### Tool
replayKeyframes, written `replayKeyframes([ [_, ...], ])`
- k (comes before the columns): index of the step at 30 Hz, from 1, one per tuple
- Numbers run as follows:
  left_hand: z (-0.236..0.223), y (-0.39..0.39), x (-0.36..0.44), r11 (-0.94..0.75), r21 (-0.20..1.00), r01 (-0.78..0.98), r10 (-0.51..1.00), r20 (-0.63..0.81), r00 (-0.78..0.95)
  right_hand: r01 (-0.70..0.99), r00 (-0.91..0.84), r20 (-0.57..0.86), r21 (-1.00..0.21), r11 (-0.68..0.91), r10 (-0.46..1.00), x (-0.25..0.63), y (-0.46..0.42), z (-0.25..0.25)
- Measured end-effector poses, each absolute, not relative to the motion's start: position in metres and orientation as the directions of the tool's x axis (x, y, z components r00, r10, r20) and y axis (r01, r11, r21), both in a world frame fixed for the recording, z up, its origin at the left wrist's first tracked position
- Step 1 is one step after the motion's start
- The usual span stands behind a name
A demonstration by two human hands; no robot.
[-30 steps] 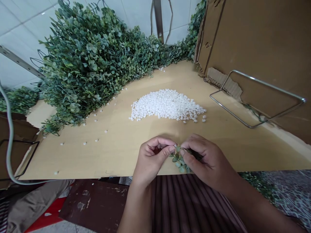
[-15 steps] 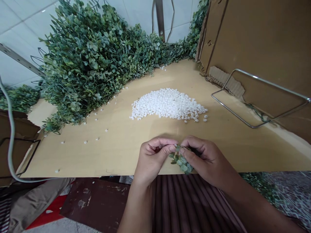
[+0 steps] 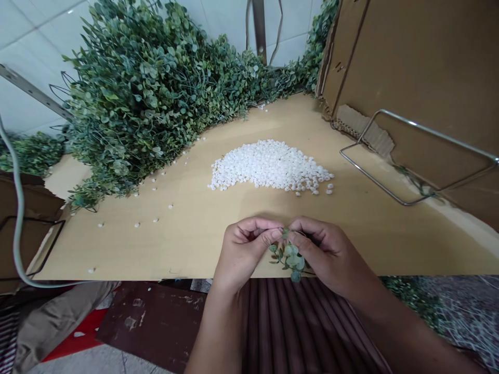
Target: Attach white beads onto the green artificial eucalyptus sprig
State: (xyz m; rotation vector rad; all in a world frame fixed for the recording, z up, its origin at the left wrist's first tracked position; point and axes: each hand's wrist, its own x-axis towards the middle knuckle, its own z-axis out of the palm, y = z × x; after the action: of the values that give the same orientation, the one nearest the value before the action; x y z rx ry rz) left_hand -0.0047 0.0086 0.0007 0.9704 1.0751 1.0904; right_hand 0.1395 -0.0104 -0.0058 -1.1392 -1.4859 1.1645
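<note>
My left hand (image 3: 245, 249) is closed in a pinch, thumb against forefinger, at the tip of a leafy green sprig (image 3: 292, 258). What lies between those fingertips is too small and covered to make out. Facing it, my right hand (image 3: 325, 246) grips the sprig between thumb and fingers, and the leaves hang down below both hands. The fingertips of the two hands almost meet above the table's front edge. Beyond them, a heap of small white bead-like pieces (image 3: 268, 165) lies on the tan tabletop (image 3: 187, 249).
A large mound of artificial greenery (image 3: 148, 93) rises at the back left. On the right stands a cardboard box (image 3: 421, 67) with a wire frame (image 3: 390, 182) before it. Loose white pieces dot the left tabletop. A pale cable (image 3: 16, 223) runs down the left side.
The sprig has turned slightly in my fingers, so its leaves hang a little lower and more spread. Both hands keep nearly the same place.
</note>
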Motion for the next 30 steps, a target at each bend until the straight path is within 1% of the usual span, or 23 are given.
replayKeyframes([
  [8, 0.0047, 0.0105, -0.0054, 0.2, 0.969, -0.145, 0.973, -0.179, 0.148, 0.176, -0.119, 0.14, -0.971, 0.16, 0.983, 0.1386, -0.0109, -0.0062],
  [12, 0.0052, 0.0101, -0.003, 0.198, 0.975, -0.105, 0.97, -0.179, 0.167, 0.159, -0.099, 0.109, -0.979, 0.124, 0.989, 0.1382, -0.011, -0.008],
  [15, 0.0042, 0.0087, -0.0008, 0.184, 0.979, -0.082, 0.977, -0.173, 0.126, 0.159, -0.096, 0.094, -0.981, 0.109, 0.991, 0.1387, -0.0109, -0.0092],
  [19, 0.0028, 0.0078, -0.0002, 0.186, 0.979, -0.085, 0.981, -0.179, 0.08, 0.173, -0.094, 0.116, -0.976, 0.131, 0.989, 0.1397, -0.0111, -0.0098],
  [25, 0.0017, 0.0091, 0.0002, 0.182, 0.978, -0.101, 0.98, -0.172, 0.098, 0.148, -0.112, 0.119, -0.98, 0.135, 0.986, 0.1407, -0.0118, -0.011],
  [30, 0.0026, 0.0096, -0.0004, 0.189, 0.976, -0.107, 0.978, -0.177, 0.111, 0.186, -0.118, 0.15, -0.968, 0.171, 0.982, 0.1407, -0.0109, -0.0101],
])
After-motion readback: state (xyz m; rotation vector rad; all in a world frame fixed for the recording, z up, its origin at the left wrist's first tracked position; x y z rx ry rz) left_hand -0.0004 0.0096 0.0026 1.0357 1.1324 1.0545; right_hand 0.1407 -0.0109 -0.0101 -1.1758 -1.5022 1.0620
